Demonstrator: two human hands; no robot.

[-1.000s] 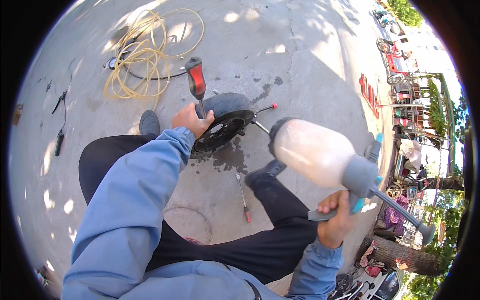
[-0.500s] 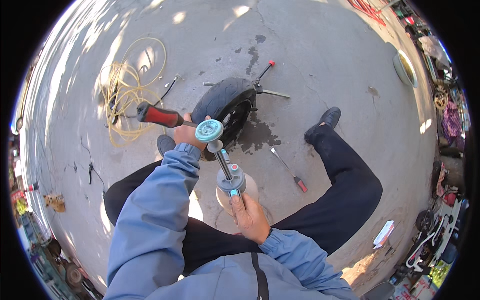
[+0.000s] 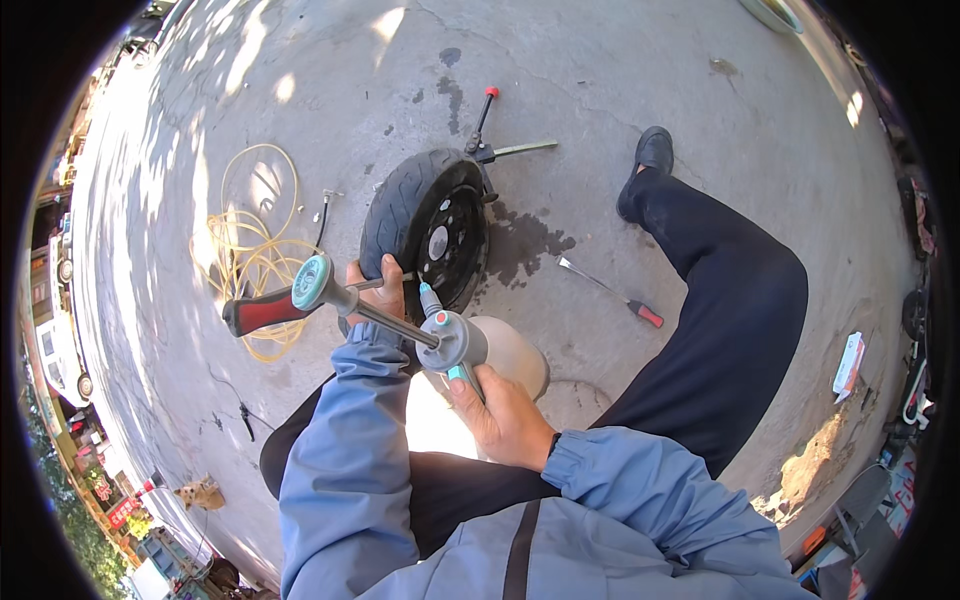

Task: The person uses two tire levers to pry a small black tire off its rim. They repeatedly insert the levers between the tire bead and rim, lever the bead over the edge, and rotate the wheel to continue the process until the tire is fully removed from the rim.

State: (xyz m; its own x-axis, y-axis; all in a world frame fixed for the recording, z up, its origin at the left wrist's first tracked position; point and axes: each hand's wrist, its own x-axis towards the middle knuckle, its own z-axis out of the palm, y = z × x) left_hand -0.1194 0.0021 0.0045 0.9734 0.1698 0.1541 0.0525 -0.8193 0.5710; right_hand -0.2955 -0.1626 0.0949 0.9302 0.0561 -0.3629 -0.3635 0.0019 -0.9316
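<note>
My right hand is closed round the grey-and-teal head of a pump sprayer, thumb on its trigger. The white bottle is tilted, its nozzle towards the wheel and its plunger knob up to the left. A black-tyred wheel stands on its tread before me. My left hand is at the tyre's near edge, fingers closed about the shaft of a tyre lever with a red-and-black handle. The sprayer's knob partly covers that lever. Whether the lever's tip sits under the tyre bead I cannot tell.
Beyond the wheel a metal clamp-like tool with a red-tipped handle adjoins it. A second red-handled lever lies right of a wet patch. Coiled yellow hose lies left. A small animal is at lower left.
The sprayer has tipped over, its knob swinging left and down and its nozzle coming round to the wheel. The lever's handle sits lower left. The whole view has shifted.
</note>
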